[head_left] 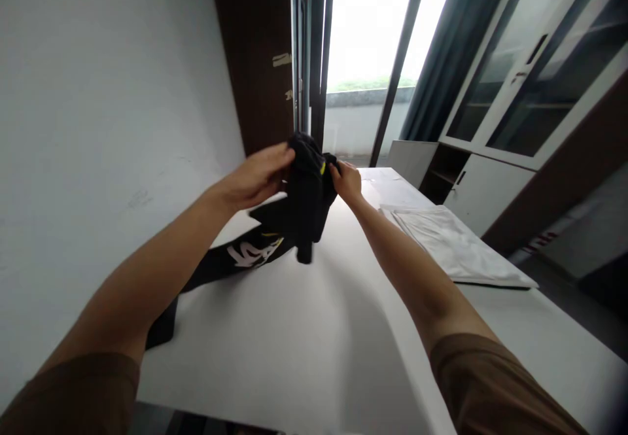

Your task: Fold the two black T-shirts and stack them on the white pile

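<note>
Both hands, left hand (259, 176) and right hand (347, 182), closed their grip on the bunched black garment (304, 193) between them. Its length trailed down-left onto the white surface (304, 330), apparently printed.

A long white table (294, 330) is seen running from the bottom of the frame up toward the centre. A black garment (230, 258) with white lettering is draped on its left side, one end hanging off the left edge. A pile of white sheets (456, 248) is laid flat at centre right.
</note>
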Action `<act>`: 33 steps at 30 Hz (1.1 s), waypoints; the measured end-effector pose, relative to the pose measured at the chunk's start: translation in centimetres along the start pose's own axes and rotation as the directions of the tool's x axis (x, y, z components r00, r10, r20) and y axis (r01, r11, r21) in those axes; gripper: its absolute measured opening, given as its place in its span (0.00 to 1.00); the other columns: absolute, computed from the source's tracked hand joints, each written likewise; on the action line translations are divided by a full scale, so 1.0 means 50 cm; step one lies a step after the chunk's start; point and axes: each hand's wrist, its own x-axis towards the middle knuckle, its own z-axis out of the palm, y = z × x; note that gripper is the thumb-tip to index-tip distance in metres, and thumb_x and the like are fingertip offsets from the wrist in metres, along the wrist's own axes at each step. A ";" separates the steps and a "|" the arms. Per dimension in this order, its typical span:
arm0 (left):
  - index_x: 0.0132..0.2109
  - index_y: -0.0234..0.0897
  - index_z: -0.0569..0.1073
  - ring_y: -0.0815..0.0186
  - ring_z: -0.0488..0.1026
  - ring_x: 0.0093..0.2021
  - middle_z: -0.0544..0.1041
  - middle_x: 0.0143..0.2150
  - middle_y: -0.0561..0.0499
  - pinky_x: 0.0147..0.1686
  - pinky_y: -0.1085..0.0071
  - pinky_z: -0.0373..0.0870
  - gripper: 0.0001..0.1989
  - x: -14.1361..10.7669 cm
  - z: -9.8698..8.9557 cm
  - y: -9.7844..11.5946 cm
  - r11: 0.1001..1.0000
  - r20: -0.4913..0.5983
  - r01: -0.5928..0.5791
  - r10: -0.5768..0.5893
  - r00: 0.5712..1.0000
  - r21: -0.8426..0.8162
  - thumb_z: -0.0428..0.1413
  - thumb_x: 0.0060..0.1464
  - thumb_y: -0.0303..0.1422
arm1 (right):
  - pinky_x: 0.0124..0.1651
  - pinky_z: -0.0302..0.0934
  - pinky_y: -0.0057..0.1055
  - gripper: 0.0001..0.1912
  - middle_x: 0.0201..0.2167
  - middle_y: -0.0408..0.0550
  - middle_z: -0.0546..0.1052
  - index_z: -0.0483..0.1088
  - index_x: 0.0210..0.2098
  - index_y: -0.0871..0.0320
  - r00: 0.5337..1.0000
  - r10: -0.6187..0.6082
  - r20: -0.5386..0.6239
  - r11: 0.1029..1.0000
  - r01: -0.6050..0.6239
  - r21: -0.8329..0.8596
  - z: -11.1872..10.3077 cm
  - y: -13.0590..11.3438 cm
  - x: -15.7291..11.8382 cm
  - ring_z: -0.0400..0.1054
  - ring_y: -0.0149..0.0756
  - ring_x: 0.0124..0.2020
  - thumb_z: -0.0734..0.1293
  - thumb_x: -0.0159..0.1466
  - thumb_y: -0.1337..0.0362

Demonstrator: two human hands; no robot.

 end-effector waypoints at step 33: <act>0.40 0.42 0.73 0.49 0.77 0.40 0.80 0.38 0.42 0.37 0.64 0.67 0.12 -0.364 -0.401 -0.352 -0.200 -0.404 0.353 -0.365 0.839 0.914 0.50 0.60 0.43 | 0.41 0.59 0.35 0.16 0.46 0.57 0.80 0.71 0.52 0.54 0.681 0.388 0.621 0.827 0.041 -0.561 -0.075 0.212 -0.406 0.76 0.47 0.44 0.56 0.74 0.58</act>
